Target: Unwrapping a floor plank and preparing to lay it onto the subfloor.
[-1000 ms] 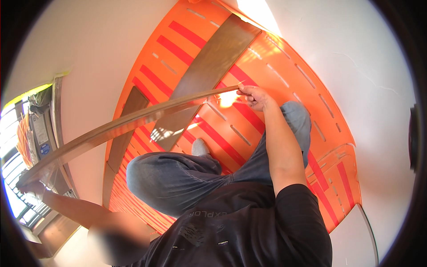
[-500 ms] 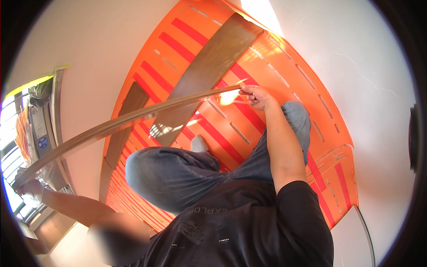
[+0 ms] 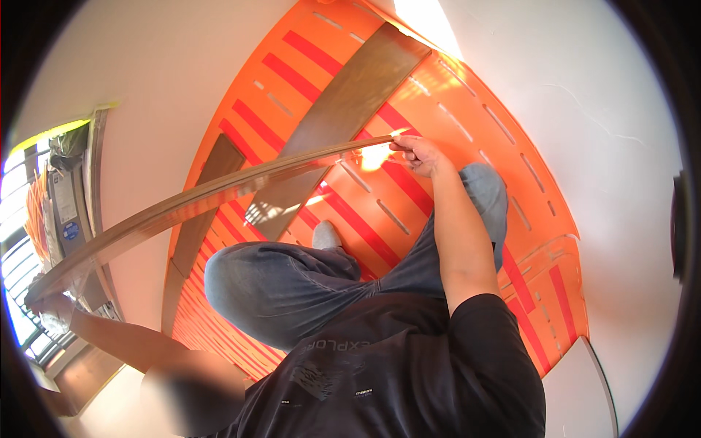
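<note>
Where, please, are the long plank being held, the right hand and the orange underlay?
long plank [image 3: 219, 191], head view, middle of its length.
right hand [image 3: 420, 155], head view, back of the hand.
orange underlay [image 3: 467, 124], head view, bare striped area.

Bright daylight scene. Hard sun patch blown out at top centre on the orange underlay [image 3: 467, 109], second hot glare spot just beside the right hand [image 3: 420, 155]. Window [image 3: 22, 248] at far left overexposed. Strong fisheye: the long plank [image 3: 204, 193] bows, black vignette around the rim. Centre sharp; lower left smeared out of focus.
</note>
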`<control>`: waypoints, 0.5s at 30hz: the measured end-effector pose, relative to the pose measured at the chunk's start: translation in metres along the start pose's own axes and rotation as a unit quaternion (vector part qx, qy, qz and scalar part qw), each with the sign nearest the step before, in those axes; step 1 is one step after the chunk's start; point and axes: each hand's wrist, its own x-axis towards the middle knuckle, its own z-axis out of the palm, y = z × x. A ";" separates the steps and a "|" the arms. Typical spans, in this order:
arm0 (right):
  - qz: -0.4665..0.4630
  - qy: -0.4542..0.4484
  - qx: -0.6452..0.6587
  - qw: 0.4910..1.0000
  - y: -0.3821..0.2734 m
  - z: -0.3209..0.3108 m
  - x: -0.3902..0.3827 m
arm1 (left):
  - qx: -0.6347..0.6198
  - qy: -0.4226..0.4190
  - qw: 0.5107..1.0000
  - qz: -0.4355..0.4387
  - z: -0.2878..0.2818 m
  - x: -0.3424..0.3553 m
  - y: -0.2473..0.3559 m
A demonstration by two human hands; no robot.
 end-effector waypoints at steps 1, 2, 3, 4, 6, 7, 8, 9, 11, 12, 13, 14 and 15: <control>0.004 0.002 -0.004 1.000 -0.001 0.002 -0.001 | -0.023 -0.010 0.999 0.023 -0.004 0.001 0.001; 0.004 0.000 -0.005 1.000 0.000 0.004 -0.001 | -0.022 -0.009 0.999 0.023 -0.008 0.002 0.001; -0.007 -0.008 -0.006 1.000 0.002 0.004 0.001 | -0.018 -0.003 1.000 0.022 -0.013 0.007 0.000; -0.018 -0.017 -0.008 1.000 0.004 0.004 0.004 | -0.015 0.004 1.000 0.022 -0.019 0.011 0.000; -0.028 -0.013 -0.018 0.999 0.006 -0.001 0.007 | 0.038 0.012 0.998 0.039 -0.010 0.012 0.005; -0.036 -0.006 -0.031 0.999 0.005 -0.004 0.006 | 0.089 0.019 0.994 0.054 0.003 0.007 0.016; -0.036 -0.002 -0.034 0.999 0.004 -0.006 0.003 | 0.142 0.025 0.987 0.068 0.013 0.002 0.029; -0.044 0.026 -0.032 0.998 0.003 -0.006 0.001 | 0.197 0.031 0.976 0.082 0.020 -0.002 0.041; -0.049 0.023 -0.023 0.998 0.004 0.010 0.007 | 0.342 0.033 0.918 0.199 -0.029 0.017 0.010; -0.055 0.053 -0.034 0.996 0.003 0.010 0.004 | 0.340 0.032 0.919 0.198 -0.029 0.015 0.006; -0.061 0.083 -0.045 0.994 0.002 0.009 0.001 | 0.432 0.020 0.876 0.215 -0.028 0.013 0.002; -0.061 0.086 -0.047 0.993 0.001 0.008 -0.001 | 0.519 0.008 0.823 0.229 -0.027 0.011 -0.003; -0.100 0.084 -0.081 0.988 0.000 0.006 -0.004 | 0.600 -0.004 0.763 0.241 -0.024 0.008 -0.007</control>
